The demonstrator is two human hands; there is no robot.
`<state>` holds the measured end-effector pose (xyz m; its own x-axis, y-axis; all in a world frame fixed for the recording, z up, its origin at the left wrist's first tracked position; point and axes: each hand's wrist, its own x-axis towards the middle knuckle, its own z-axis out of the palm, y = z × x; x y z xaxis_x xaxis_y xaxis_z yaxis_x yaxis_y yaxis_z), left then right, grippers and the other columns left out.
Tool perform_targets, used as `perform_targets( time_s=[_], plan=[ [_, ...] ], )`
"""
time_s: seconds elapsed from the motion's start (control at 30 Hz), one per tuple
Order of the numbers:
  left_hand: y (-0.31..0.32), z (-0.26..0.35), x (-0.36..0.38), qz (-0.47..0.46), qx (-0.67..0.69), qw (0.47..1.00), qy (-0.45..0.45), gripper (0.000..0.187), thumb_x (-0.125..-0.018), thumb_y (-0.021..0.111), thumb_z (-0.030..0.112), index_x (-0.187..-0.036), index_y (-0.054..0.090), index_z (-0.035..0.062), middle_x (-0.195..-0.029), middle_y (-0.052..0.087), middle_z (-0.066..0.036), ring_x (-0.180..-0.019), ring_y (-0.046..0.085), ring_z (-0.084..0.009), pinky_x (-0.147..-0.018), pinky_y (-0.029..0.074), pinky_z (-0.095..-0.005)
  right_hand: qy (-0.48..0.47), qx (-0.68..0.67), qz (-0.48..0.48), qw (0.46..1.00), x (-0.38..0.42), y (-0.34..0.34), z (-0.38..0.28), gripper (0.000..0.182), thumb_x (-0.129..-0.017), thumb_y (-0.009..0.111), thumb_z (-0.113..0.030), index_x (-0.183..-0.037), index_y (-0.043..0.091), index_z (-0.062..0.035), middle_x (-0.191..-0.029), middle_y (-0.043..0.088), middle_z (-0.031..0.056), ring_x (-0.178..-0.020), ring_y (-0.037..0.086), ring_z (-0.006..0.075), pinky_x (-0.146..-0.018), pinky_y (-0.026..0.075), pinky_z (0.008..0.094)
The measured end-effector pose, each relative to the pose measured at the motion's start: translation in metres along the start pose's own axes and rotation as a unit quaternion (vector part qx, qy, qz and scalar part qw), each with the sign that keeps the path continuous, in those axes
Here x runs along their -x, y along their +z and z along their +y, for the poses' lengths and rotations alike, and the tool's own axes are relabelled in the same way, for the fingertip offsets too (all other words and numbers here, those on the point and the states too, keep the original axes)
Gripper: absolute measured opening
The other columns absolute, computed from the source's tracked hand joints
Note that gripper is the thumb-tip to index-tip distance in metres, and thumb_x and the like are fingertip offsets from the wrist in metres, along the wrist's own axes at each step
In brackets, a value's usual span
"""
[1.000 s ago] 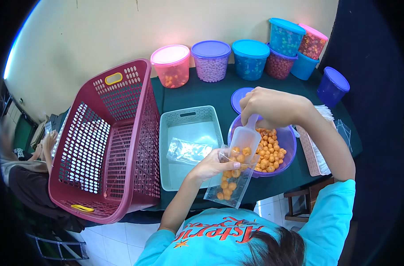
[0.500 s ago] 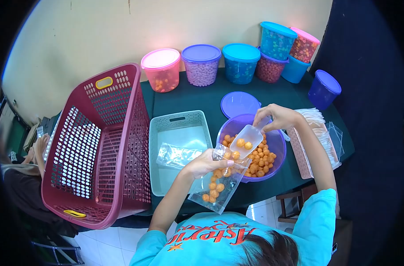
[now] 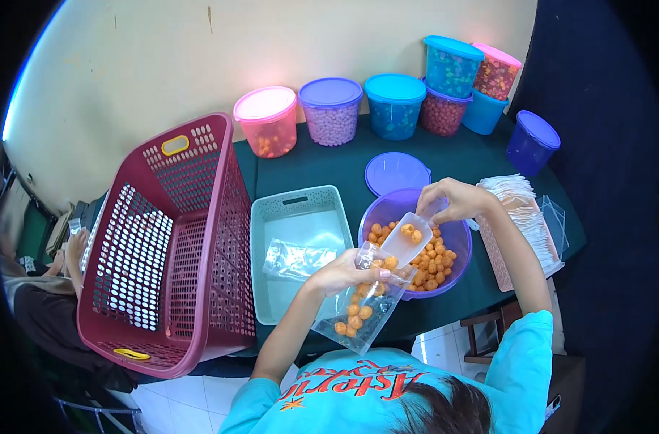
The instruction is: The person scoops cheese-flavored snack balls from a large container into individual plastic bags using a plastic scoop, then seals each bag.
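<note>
My left hand [image 3: 347,271] grips a clear plastic bag [image 3: 366,334] near its mouth, thumb across the front. Several round orange snack balls [image 3: 355,318] lie inside it. In my right hand [image 3: 452,199] is a translucent white scoop [image 3: 400,246], tilted down with its lip at the bag's mouth. A few orange balls sit in the scoop, and one is near its lip. Below the scoop stands a purple bowl [image 3: 463,264], holding many more orange balls. The bag partly covers the bowl's near left rim.
A pale green tray [image 3: 264,304] with a sealed clear packet [image 3: 297,259] lies left, beside a tall maroon basket [image 3: 217,239]. Lidded tubs [image 3: 329,108] line the wall. A pink basket [image 3: 494,259] of white packets stands right. Another person's hand [image 3: 76,246] shows far left.
The view has shifted slightly, so everything sits a little lower and to the right. Balls have slid from the scoop towards the bag. Both hands keep their grips.
</note>
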<state>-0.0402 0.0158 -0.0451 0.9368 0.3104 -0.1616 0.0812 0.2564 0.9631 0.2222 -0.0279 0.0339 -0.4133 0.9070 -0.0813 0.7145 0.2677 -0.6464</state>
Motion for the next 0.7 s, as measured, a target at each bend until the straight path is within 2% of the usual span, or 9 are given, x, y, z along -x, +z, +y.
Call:
perform_targets(
  time_s=[0.17,0.33,0.4,0.47,0.53,0.6,0.63,0.67,0.7],
  plan=[
    [0.003,0.002,0.002,0.008,0.023,1.0,0.007,0.039,-0.074,0.065,0.019,-0.102,0.051,-0.0043,-0.09,0.06,-0.01,-0.077,0.059,-0.0152,-0.072,0.047,-0.0279,-0.007,0.0,-0.002,1.0,-0.001,0.006,-0.005,0.027,-0.06,0.067,-0.003,-0.086,0.062,-0.0016,-0.09,0.059,0.0083,-0.085,0.056,0.0194,-0.078,0.043,0.0303],
    [0.003,0.001,0.001,-0.003,-0.029,0.999,0.014,0.036,-0.075,0.064,0.02,-0.098,0.052,-0.0043,-0.086,0.061,-0.012,-0.074,0.06,-0.015,-0.069,0.047,-0.0271,-0.018,-0.026,-0.002,0.999,-0.004,0.012,-0.01,0.027,-0.06,0.067,-0.002,-0.087,0.062,-0.0006,-0.09,0.059,0.0089,-0.084,0.056,0.0196,-0.077,0.044,0.0299],
    [0.003,0.001,0.001,-0.001,-0.047,0.999,0.024,0.035,-0.076,0.064,0.019,-0.098,0.052,-0.0042,-0.086,0.061,-0.012,-0.075,0.06,-0.0158,-0.069,0.047,-0.0273,0.001,-0.057,-0.013,0.998,0.001,0.008,0.002,0.027,-0.062,0.067,-0.003,-0.088,0.062,0.0002,-0.089,0.059,0.0091,-0.085,0.056,0.0188,-0.078,0.044,0.0295],
    [0.004,0.001,0.003,0.001,0.018,0.999,0.027,0.035,-0.076,0.063,0.019,-0.099,0.052,-0.0037,-0.09,0.06,-0.013,-0.076,0.059,-0.017,-0.071,0.046,-0.028,0.005,-0.035,-0.008,0.999,0.008,-0.001,0.011,0.029,-0.063,0.064,-0.004,-0.091,0.06,0.0015,-0.092,0.06,0.0094,-0.089,0.057,0.0187,-0.08,0.044,0.0287],
    [0.001,-0.006,0.002,-0.006,0.038,0.999,0.03,0.034,-0.076,0.063,0.017,-0.101,0.052,-0.0031,-0.096,0.059,-0.013,-0.081,0.058,-0.0183,-0.075,0.045,-0.029,0.058,-0.054,0.021,0.997,0.017,-0.008,0.016,0.03,-0.062,0.066,-0.006,-0.091,0.061,0.0013,-0.091,0.061,0.0092,-0.089,0.057,0.0187,-0.08,0.044,0.0283],
    [-0.001,-0.012,0.007,0.044,-0.045,0.995,0.078,0.035,-0.075,0.064,0.02,-0.101,0.052,-0.001,-0.091,0.06,-0.012,-0.082,0.058,-0.0165,-0.07,0.045,-0.0256,0.048,-0.058,0.042,0.996,0.027,-0.01,0.018,0.031,-0.061,0.067,-0.007,-0.09,0.061,0.0009,-0.088,0.061,0.0099,-0.086,0.058,0.0198,-0.078,0.044,0.029],
    [-0.004,-0.015,0.01,0.048,-0.035,0.995,0.074,0.036,-0.075,0.064,0.019,-0.103,0.052,-0.0005,-0.092,0.06,-0.011,-0.085,0.057,-0.0162,-0.076,0.044,-0.0279,0.07,0.001,0.068,0.995,0.031,-0.009,0.013,0.031,-0.061,0.068,-0.007,-0.09,0.061,0.0008,-0.086,0.061,0.0107,-0.084,0.058,0.0216,-0.077,0.045,0.03],
    [-0.004,-0.016,0.012,0.058,-0.024,0.995,0.076,0.036,-0.075,0.064,0.019,-0.103,0.052,-0.0005,-0.092,0.06,-0.011,-0.085,0.057,-0.0162,-0.076,0.044,-0.0279,0.088,0.058,0.091,0.99,0.032,-0.005,0.009,0.031,-0.061,0.068,-0.008,-0.089,0.062,0.0007,-0.085,0.061,0.0114,-0.082,0.058,0.0234,-0.075,0.045,0.0311],
    [-0.002,-0.012,0.017,0.062,-0.009,0.993,0.1,0.036,-0.075,0.064,0.019,-0.103,0.052,-0.0003,-0.092,0.06,-0.011,-0.085,0.057,-0.0157,-0.075,0.044,-0.0276,0.096,0.103,0.084,0.986,0.033,0.002,0.009,0.035,-0.062,0.067,-0.008,-0.095,0.059,0.0005,-0.09,0.058,0.0138,-0.083,0.057,0.0267,-0.077,0.043,0.0326]
  ],
)
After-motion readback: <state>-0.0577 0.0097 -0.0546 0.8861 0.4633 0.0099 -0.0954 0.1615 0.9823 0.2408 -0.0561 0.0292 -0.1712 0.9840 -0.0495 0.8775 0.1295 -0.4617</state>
